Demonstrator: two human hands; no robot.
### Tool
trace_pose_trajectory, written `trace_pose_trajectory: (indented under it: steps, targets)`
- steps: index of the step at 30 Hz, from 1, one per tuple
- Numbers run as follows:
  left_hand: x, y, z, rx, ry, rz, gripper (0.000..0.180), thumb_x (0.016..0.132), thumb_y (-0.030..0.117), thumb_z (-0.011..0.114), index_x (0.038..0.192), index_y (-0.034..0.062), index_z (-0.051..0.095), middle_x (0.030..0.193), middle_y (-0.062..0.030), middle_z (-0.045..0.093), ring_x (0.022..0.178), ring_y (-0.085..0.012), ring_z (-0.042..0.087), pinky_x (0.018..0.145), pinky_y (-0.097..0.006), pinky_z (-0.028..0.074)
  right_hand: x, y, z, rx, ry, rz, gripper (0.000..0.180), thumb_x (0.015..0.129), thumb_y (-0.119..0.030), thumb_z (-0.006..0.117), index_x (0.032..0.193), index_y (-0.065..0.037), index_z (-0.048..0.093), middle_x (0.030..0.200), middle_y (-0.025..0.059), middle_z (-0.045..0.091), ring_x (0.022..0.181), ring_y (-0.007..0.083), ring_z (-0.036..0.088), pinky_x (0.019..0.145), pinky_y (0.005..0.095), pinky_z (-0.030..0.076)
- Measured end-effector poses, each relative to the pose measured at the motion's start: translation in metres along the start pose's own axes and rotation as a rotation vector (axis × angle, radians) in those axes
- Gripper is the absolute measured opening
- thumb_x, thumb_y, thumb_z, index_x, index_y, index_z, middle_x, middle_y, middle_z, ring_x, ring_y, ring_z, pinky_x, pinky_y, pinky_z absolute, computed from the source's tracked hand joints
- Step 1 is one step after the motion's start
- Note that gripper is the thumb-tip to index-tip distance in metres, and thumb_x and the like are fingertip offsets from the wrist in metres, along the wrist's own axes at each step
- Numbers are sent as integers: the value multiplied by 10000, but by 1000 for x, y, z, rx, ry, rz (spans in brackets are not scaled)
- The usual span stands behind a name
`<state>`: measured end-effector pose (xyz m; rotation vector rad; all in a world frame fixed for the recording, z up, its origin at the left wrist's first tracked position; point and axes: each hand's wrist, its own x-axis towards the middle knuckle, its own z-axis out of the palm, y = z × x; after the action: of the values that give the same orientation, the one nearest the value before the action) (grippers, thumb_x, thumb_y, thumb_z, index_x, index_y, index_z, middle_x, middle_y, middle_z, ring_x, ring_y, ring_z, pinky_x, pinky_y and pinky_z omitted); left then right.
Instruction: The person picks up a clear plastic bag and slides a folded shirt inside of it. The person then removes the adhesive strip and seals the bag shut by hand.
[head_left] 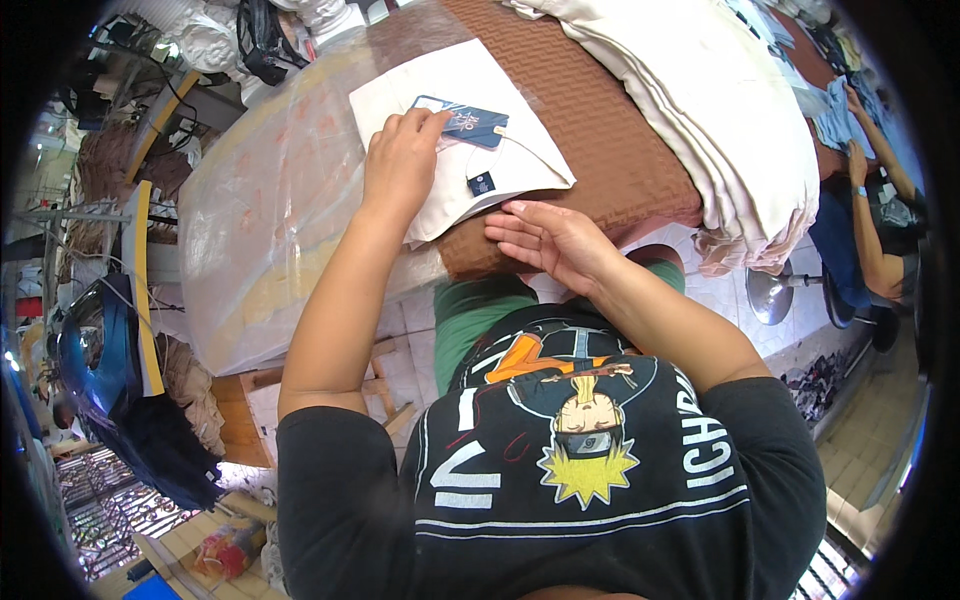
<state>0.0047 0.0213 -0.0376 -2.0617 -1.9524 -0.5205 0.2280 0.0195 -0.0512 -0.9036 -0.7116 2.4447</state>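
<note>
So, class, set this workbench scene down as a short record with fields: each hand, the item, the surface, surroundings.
Left hand: fingers over the left end of a navy hang tag; grip unclear
Right hand: open, palm partly up, at the near edge of the folded off-white garment; contact unclear
Item detail: small navy label near that edge
Surface: brown textured cloth, with clear plastic sheeting at left
Surroundings: layered white fabric at right; beyond it, a co-worker handling light-blue cloth
</note>
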Motion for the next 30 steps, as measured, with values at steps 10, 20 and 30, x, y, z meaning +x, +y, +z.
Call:
trace_pose_trajectory:
  steps: [10,20,30]
  targets:
    - [-6,-9,1,83,-43,-215,355,764,79,612,1115,118,572,1062,-93,580,990,-292,545,846,-412,445,19,9,7,8,36,-7,229,924,-197,547,1015,12,538,1063,146,603,1011,219,602,859,315,505]
    - [-13,-14,-13,-172,239,-159,130,806,162,634,915,123,691,882,-38,619,845,-232,594,730,-363,491,34,5,18,-61,125,-9,229,946,-190,512,1017,26,541,1030,157,625,948,233,639,791,302,540]
    - [-15,-19,4,-116,265,-28,172,774,142,660,936,173,708,832,4,613,777,-187,594,648,-320,504,53,2,22,-75,139,-49,196,952,-139,476,1033,37,505,1031,154,614,927,239,645,768,292,552]
